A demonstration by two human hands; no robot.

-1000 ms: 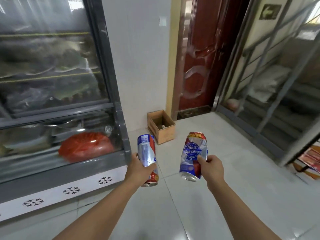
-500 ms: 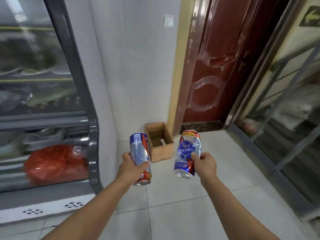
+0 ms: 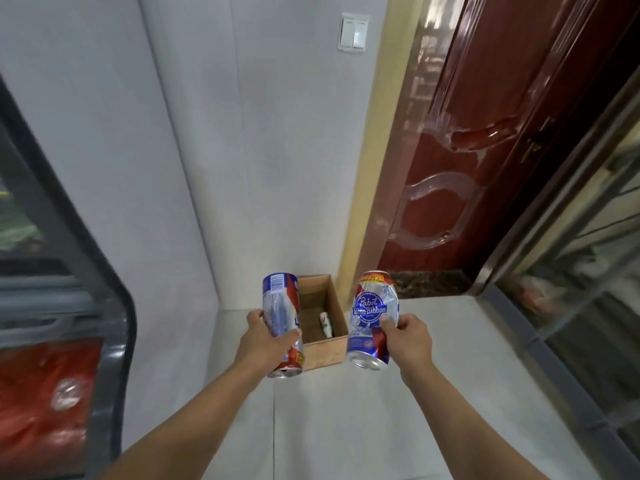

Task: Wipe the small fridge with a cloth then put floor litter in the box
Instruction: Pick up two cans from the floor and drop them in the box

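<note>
My left hand (image 3: 265, 341) grips a dented blue, silver and red can (image 3: 281, 313), held upright just left of the box. My right hand (image 3: 408, 339) grips a second crushed can (image 3: 370, 313) with a blue ribbon label, just right of the box. Between the two cans, the small open cardboard box (image 3: 329, 351) stands on the floor against the wall. A small white piece of litter (image 3: 325, 325) lies inside it. The glass-fronted fridge (image 3: 107, 306) fills the left edge, with a red bag (image 3: 45, 400) behind its glass.
A dark red door (image 3: 478, 150) stands right of the box, past a yellow frame. A metal-framed glass partition (image 3: 571, 271) runs along the right. A light switch (image 3: 354, 32) sits on the white wall. Pale floor tiles (image 3: 346, 427) stretch below my arms.
The view has moved closer to the box and turned right, so less of the fridge shows. Both hands still hold their cans, which flank the box more closely.
</note>
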